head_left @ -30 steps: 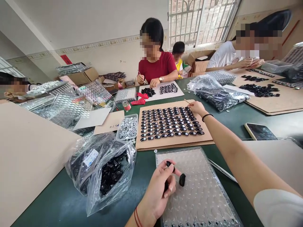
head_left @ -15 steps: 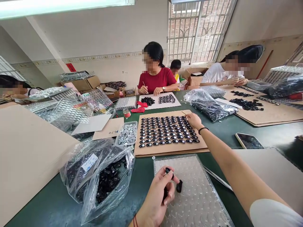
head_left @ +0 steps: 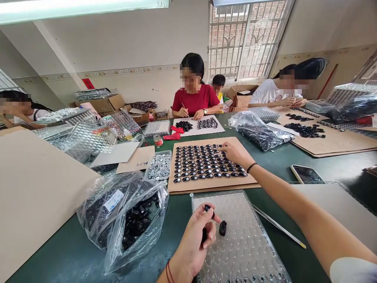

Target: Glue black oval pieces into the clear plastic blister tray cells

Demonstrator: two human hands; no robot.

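My left hand pinches a small glossy black oval piece between thumb and forefinger. More black shows under its curled fingers. The hand hovers above a clear plastic tray with a patterned surface, where one loose black piece lies just right of the fingers. Over the cardboard sheet, my right hand is closed on a thin wooden stick. Its tip points left, at the upper rows of black oval pieces with pale spots. The hand covers the pieces at upper right.
An open plastic bag of black pieces lies left, beside a box of small silvery parts. A white-tipped rod and phone lie right. Across the table sits a person in red; another person works at right.
My right hand with the stick has moved left along the upper rows, away from the sheet's right corner. My left hand has barely shifted and keeps its black piece.
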